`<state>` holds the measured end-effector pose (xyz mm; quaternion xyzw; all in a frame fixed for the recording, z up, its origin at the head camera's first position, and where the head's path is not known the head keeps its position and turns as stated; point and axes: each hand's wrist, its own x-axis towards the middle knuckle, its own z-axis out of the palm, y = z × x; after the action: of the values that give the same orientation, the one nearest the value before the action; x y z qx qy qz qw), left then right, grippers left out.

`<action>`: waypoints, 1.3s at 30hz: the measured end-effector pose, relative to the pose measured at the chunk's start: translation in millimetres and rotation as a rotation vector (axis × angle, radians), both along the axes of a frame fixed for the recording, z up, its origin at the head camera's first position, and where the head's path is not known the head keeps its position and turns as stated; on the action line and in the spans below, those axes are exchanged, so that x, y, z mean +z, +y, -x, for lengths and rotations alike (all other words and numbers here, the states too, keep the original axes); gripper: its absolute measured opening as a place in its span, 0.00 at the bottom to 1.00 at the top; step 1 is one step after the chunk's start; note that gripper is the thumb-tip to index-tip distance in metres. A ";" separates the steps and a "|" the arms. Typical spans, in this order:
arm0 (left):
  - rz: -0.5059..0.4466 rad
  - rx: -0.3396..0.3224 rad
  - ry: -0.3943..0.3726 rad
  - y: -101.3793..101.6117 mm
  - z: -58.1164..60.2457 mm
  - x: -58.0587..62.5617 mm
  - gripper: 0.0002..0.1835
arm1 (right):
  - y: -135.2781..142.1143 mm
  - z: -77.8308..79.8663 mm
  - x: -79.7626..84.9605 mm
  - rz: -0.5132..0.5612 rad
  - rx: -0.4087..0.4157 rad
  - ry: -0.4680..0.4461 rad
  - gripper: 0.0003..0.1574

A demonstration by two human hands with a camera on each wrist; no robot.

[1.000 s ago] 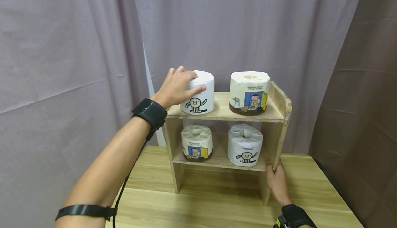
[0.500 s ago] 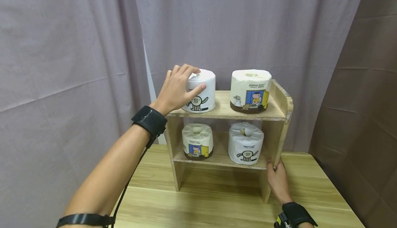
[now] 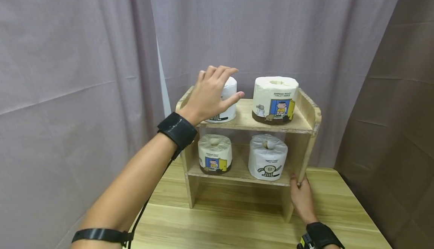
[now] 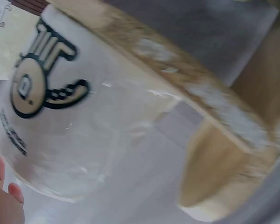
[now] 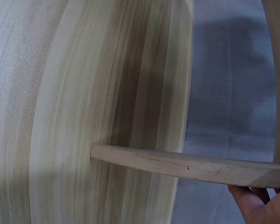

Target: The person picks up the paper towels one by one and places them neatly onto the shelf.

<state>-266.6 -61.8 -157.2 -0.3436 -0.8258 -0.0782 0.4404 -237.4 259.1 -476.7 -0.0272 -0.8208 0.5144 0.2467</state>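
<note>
My left hand point(image 3: 211, 94) is raised in front of the white toilet roll point(image 3: 230, 87) on the upper left of a small wooden shelf point(image 3: 217, 175), its fingers spread and its thumb pointing right. It covers much of that roll in the head view; in the left wrist view the roll point(image 4: 79, 112) stands on the board with fingertips point(image 4: 0, 168) near its top. My right hand point(image 3: 303, 200) grips the shelf's right side panel low down, thumb toward the inside. The right wrist view shows this panel point(image 5: 186, 165) edge-on, with the fingers at it.
A cream toilet roll point(image 3: 274, 100) with a cartoon print stands at the upper right. On the lower board are another cream roll point(image 3: 215, 154) and a white roll point(image 3: 268, 157). The shelf stands on a wood-grain table point(image 3: 230, 226), with grey curtains point(image 3: 271, 26) behind.
My left hand has let go of the upper left roll and moved right and slightly up across its front, fingers spreading. My right hand keeps its grip on the shelf.
</note>
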 end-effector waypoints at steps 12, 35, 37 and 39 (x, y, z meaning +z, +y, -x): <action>0.222 0.080 -0.078 42.4 -6.0 17.1 0.40 | -2.4 -5.0 2.0 0.002 0.003 -0.012 0.31; 0.305 0.108 -0.183 73.5 10.0 25.2 0.36 | -9.0 -2.0 -1.3 0.029 0.010 0.023 0.29; 0.314 0.113 -0.178 75.9 11.3 24.4 0.35 | -9.7 -2.9 -0.9 0.024 0.004 0.025 0.28; 0.316 0.113 -0.181 77.8 12.5 23.5 0.35 | -10.4 -4.2 -1.2 0.018 0.001 0.026 0.28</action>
<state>-279.1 16.0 -133.7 -0.3530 -0.8820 0.0468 0.3086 -233.2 248.7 -477.9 -0.0225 -0.8129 0.5222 0.2570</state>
